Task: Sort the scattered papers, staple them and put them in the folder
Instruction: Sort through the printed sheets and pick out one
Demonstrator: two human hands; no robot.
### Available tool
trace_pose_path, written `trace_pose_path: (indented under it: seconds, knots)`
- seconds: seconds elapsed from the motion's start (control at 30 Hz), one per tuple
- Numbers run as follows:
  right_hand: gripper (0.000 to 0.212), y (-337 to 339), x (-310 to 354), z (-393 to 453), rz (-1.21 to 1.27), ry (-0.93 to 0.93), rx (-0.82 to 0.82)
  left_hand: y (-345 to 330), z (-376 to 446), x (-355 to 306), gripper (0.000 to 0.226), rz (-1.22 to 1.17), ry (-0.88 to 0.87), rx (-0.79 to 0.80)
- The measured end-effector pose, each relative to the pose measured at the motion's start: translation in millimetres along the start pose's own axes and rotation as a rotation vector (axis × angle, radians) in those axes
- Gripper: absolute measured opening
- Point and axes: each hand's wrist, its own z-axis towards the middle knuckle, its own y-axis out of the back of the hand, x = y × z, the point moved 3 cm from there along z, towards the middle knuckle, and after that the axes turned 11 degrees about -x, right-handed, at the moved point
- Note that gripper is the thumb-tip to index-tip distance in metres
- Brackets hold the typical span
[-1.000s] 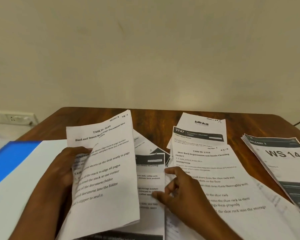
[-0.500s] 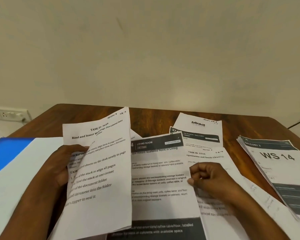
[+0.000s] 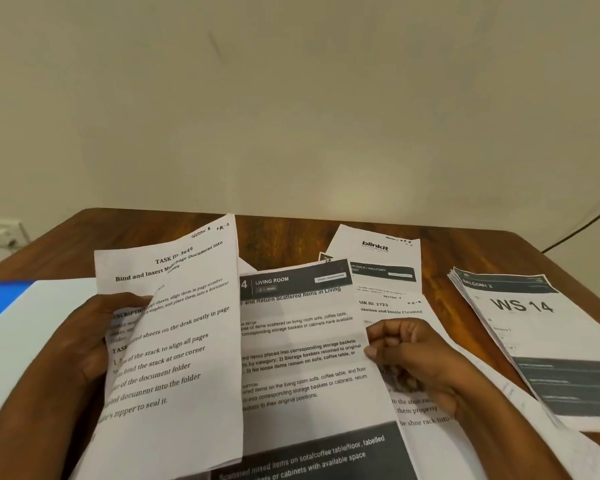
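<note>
A wooden desk (image 3: 291, 237) against a bare wall is littered with printed pages. The left hand (image 3: 87, 337) clamps the "Bind and Insert" sheet (image 3: 174, 334) at its left edge, lifted and curling, while the right hand (image 3: 406, 351) pinches the right edge of the Living Room sheet (image 3: 302, 341), just right of it. These light, floppy sheets will likely crease, so edges seem the best hold; the blue folder (image 3: 0, 299) lies far left.

Bare table (image 3: 284, 237) only along the far edge – the rest is covered by overlapping papers (image 3: 309, 341) (separate stack (image 3: 534, 327) right), folder (image 3: 25, 341) blocking the left side.
</note>
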Motion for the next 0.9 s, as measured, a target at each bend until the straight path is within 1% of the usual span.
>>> trace_pose_path:
  seconds: [0.07,0.13,0.17,0.23,0.27,0.33,0.37,0.43,0.5,0.6,0.73,0.8,0.9]
  knots:
    - [0.017,1,0,1,0.009,-0.001,-0.023,-7,-5,2,0.022,-0.007,0.021,0.006]
    - [0.016,1,1,0,0.077,-0.009,-0.055,-20,-22,1,0.019,-0.005,0.042,0.054]
    - [0.016,0,1,0,0.120,-0.009,-0.080,-28,-29,0,0.024,0.006,0.008,0.071]
    - [0.017,-1,4,0,0.208,0.011,-0.149,-42,-40,-3,0.047,0.171,-0.109,0.107]
    - [0.018,-1,5,0,0.244,0.027,-0.185,-51,-47,-4,0.043,0.217,-0.153,0.126]
    - [0.019,-1,5,2,0.287,0.051,-0.234,-69,-59,1,0.024,0.268,-0.189,0.137]
    - [0.019,0,4,3,0.300,0.055,-0.249,-77,-65,5,0.021,0.277,-0.201,0.139]
    - [0.020,1,3,4,0.313,0.069,-0.260,-89,-71,14,0.025,0.256,-0.239,0.103]
    - [0.019,1,2,5,0.294,0.085,-0.253,-96,-75,20,0.019,0.256,-0.304,0.080]
    - [0.018,-1,3,3,0.260,0.110,-0.227,-104,-79,28,0.016,0.247,-0.362,0.106]
    - [0.020,-11,2,-1,0.231,0.081,-0.181,-108,-83,36,0.025,0.198,-0.396,0.140]
    - [0.021,-18,1,-3,0.215,0.057,-0.148,-110,-84,39,0.026,0.186,-0.392,0.159]
    - [0.020,-22,-2,-4,0.168,0.069,-0.135,-112,-85,42,0.027,0.199,-0.412,0.178]
